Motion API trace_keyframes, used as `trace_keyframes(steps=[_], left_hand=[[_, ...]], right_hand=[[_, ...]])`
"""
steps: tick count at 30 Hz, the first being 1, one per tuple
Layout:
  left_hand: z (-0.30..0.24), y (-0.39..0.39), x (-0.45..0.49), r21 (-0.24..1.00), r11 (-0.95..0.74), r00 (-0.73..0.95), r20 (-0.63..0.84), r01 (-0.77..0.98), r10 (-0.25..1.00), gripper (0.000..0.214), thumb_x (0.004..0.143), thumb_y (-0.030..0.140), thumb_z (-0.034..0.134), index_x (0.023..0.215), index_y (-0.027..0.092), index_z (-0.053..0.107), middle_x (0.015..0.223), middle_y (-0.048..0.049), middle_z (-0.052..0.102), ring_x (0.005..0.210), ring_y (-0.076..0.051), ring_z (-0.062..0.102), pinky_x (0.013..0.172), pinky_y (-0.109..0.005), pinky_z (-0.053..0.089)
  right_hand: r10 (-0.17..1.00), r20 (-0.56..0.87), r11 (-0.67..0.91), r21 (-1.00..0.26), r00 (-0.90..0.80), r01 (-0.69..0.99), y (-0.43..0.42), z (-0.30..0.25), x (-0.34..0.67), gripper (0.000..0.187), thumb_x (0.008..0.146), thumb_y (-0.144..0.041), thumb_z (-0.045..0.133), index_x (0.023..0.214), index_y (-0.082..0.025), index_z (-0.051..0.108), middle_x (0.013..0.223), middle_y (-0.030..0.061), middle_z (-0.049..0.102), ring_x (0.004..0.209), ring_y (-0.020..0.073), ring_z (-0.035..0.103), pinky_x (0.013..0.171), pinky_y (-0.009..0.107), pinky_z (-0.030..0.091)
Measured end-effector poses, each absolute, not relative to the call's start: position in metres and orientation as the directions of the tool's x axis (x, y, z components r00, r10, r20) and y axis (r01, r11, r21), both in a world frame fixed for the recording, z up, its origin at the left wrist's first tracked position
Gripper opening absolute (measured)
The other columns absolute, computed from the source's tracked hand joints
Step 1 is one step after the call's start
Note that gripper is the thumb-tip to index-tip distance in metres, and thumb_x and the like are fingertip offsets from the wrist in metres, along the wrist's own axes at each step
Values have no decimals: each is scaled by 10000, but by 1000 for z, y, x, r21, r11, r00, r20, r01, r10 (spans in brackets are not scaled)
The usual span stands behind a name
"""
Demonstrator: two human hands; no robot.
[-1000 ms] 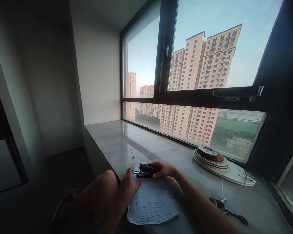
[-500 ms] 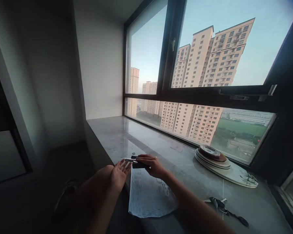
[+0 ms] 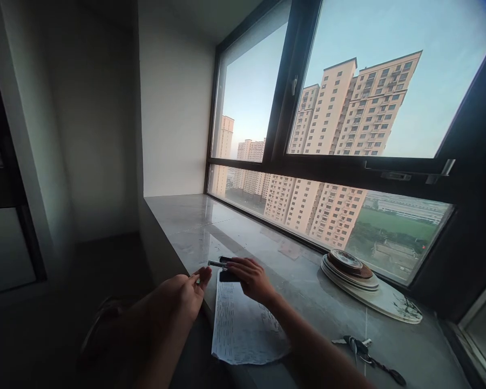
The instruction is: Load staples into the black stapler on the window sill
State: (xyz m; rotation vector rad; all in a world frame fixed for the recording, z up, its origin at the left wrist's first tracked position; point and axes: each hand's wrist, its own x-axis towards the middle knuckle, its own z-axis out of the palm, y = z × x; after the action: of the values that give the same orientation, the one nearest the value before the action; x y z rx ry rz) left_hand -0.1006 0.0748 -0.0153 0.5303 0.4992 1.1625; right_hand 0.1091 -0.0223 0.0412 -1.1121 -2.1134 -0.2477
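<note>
My right hand (image 3: 253,278) is wrapped round a dark stapler (image 3: 229,276) above the stone sill. The stapler is spread open, and its silvery metal rail (image 3: 216,264) sticks out to the left. Just left of the rail's end is my left hand (image 3: 192,294), palm turned up. Its fingers are curled in toward the thumb, apart from the stapler; whatever is between them is too small to make out. Below the stapler lies a creased sheet of paper (image 3: 243,329) covered in lines of writing, partly under my right forearm.
Stacked plates or round boards (image 3: 348,270) rest on an oval board (image 3: 400,308) by the window. A bunch of keys (image 3: 360,348) with a dark braided strap lies at the right. The grey sill (image 3: 178,221) ends at a front edge by my left arm.
My left hand has drawn back from the stapler's rail, and its fingers, stretched out before, have curled in. The right hand still holds the stapler. The view has shifted slightly.
</note>
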Motion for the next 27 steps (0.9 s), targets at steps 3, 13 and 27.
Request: trace_keyframes(steps=[3,13,27], left_hand=[[-17,73,-107,689,166,231,1,-705,973,233,848,31,484,863,164,674,918,-87,759,990,-203,723,1003,-346,547],[16,46,-106,955,-97,212,159,-279,964,388,743,427,757,971,120,691,935,-128,758,699,-202,709,657,-311,584],[41,8,-91,963,-266,514,248,-40,821,430,772,588,652,770,164,724,527,22,568,445,-90,449,431,-211,303]], right_hand=[[788,587,530,-495,-186,689,-20,40,126,384,842,-182,630,1226,-207,646,1065,67,725,996,263,666,862,388,521],[901,318,433,-713,-296,552,-30,44,162,490,773,-441,755,1181,-185,672,1082,58,704,1004,262,638,901,382,495],[732,551,681,-589,-400,435,-29,82,103,302,894,-467,638,977,-197,744,925,82,735,872,208,672,855,354,525]])
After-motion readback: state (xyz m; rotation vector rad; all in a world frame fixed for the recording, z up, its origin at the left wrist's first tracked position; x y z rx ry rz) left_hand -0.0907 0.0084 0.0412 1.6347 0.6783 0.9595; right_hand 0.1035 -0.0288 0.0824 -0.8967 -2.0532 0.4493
